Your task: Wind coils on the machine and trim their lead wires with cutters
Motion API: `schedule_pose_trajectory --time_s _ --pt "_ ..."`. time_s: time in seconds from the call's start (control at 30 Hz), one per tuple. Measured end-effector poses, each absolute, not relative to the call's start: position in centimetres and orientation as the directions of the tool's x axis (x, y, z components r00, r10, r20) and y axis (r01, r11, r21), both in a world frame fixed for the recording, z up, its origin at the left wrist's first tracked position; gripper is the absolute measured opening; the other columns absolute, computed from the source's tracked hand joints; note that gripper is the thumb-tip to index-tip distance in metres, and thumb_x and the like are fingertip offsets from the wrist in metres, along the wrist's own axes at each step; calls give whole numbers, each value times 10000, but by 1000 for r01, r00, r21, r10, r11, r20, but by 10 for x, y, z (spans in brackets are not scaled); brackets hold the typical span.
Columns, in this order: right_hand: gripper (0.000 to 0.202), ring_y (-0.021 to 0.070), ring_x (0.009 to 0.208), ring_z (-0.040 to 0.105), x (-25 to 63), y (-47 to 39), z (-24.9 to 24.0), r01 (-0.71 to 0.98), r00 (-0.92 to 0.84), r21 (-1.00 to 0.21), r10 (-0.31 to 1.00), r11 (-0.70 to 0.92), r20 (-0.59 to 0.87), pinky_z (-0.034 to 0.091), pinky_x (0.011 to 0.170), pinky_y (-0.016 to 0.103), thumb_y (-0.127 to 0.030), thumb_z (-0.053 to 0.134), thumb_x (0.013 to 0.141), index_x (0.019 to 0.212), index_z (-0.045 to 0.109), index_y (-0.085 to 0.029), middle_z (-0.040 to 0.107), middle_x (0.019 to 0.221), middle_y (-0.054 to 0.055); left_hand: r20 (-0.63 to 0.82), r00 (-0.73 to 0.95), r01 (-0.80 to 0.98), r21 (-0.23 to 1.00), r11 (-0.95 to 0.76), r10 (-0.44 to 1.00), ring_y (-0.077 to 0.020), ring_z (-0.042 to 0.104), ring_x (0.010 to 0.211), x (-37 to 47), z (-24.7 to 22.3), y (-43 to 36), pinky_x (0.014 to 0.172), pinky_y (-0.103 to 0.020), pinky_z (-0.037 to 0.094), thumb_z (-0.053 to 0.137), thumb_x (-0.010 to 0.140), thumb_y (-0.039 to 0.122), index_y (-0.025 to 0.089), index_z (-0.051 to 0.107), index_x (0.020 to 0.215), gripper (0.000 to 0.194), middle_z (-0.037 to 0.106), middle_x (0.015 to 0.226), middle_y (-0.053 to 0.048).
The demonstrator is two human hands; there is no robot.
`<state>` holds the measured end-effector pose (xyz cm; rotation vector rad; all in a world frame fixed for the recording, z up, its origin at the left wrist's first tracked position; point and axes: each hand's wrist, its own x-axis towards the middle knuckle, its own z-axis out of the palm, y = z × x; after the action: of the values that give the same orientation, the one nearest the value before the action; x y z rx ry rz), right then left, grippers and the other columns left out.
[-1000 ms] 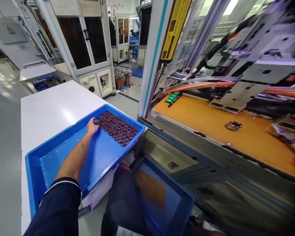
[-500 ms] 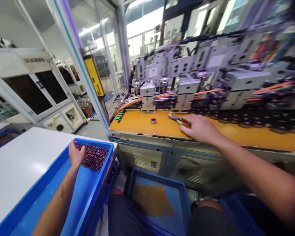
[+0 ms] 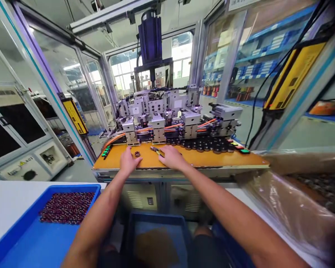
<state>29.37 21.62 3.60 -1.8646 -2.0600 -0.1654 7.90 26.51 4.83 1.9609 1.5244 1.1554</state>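
My right hand (image 3: pixel 172 158) is closed round the handles of a pair of pliers (image 3: pixel 157 151). The metal jaws point up and left, just over the orange worktop (image 3: pixel 111 160). My left hand (image 3: pixel 127 162) is at the worktop's left part with thumb and fingers spread. Between its thumb and fingers lies a small round part (image 3: pixel 137 153), dark with coppery spots; I cannot tell whether the fingers touch it. Behind both hands runs a row of metal machine stations (image 3: pixel 158 126) with orange tubes. Dark round parts (image 3: pixel 212 146) stand close together right of my right hand.
A blue tray (image 3: pixel 19 210) with many small dark red parts (image 3: pixel 67 207) sits on the white table at left. Below the bench is another blue tray (image 3: pixel 181 223) with brown sheet. At right lies clear plastic film (image 3: pixel 293 201). Yellow light-curtain posts (image 3: pixel 75 115) flank the machine.
My left hand has left the blue tray and moved to the orange worktop, beside the small round part. My right hand still holds the pliers. The view has turned to the right.
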Motion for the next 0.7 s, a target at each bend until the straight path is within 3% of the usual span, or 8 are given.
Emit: schedule_pose_trajectory --time_s 0.13,0.33,0.47,0.53,0.57,0.63,0.7 --pt "300 209 1081 599 295 216 33 973 -70 -182 934 141 352 516 943 434 -368 574 958 1166 603 -154 607 1200 89 294 -5 532 810 -246 956 -293 621 1038 105 53 272 965 -440 434 803 621 124 172 561 1071 513 681 937 -96" --pt "274 209 1079 610 298 217 36 929 -85 -286 889 234 450 515 955 442 -343 596 947 1139 619 -149 624 1188 90 265 97 258 924 -281 959 -131 665 766 76 53 201 807 -313 527 697 724 124 206 446 1241 581 663 1031 -50" --pt "354 273 1244 544 283 181 45 852 -102 -363 801 377 590 441 1082 461 -235 579 918 1238 597 -85 587 1310 182 219 129 36 974 -226 967 -132 685 848 41 43 125 820 -285 540 742 697 140 201 431 1224 614 695 1048 -60" --pt "387 248 1260 544 268 142 52 779 -177 -375 750 503 637 477 1060 414 -257 544 930 1295 573 -132 587 1339 142 201 163 -68 979 -193 966 -129 683 794 28 39 90 779 -268 542 791 680 136 202 485 1169 580 718 971 -43" --pt "379 224 1255 551 261 120 56 721 -246 -361 706 591 664 504 1030 388 -272 542 934 1303 569 -193 596 1342 90 205 183 -86 978 -192 961 -131 683 783 24 37 75 765 -262 543 805 680 129 205 511 1149 559 725 944 -38" --pt "389 206 1210 587 246 80 64 517 -475 -217 489 828 732 516 1009 383 -188 518 939 1323 549 -240 612 1326 75 250 208 -31 968 -249 946 -147 689 844 19 35 51 786 -261 549 800 697 96 222 551 1155 536 725 962 -36" --pt "390 206 1178 603 235 51 68 454 -611 -71 368 888 701 527 969 368 -122 455 943 1304 561 -226 616 1320 98 314 216 51 942 -332 925 -162 674 960 17 33 36 846 -259 548 785 702 55 250 578 1193 567 700 1063 -41"
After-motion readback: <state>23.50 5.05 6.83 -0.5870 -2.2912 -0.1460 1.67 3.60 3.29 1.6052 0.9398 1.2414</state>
